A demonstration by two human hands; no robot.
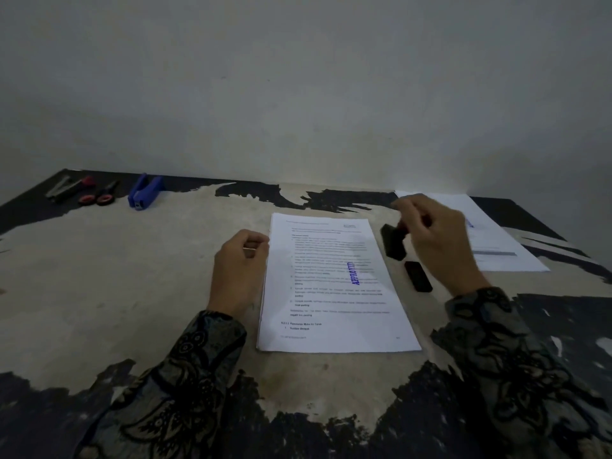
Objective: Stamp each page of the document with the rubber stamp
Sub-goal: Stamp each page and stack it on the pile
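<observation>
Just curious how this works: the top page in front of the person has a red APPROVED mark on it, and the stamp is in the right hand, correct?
Not quite: the APPROVED mark on the top page is blue, not red, as the head view shows. The rest holds: the right hand has the stamp.

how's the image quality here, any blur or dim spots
Head view: dim overall, with a brighter patch on the wall behind the far white sheets; the right hand and its black rubber stamp are motion-blurred; the blue APPROVED mark reads clearly, the body print barely; table edges bow from wide-angle distortion.

"APPROVED" (blue ink) on page point(334, 286)
</observation>
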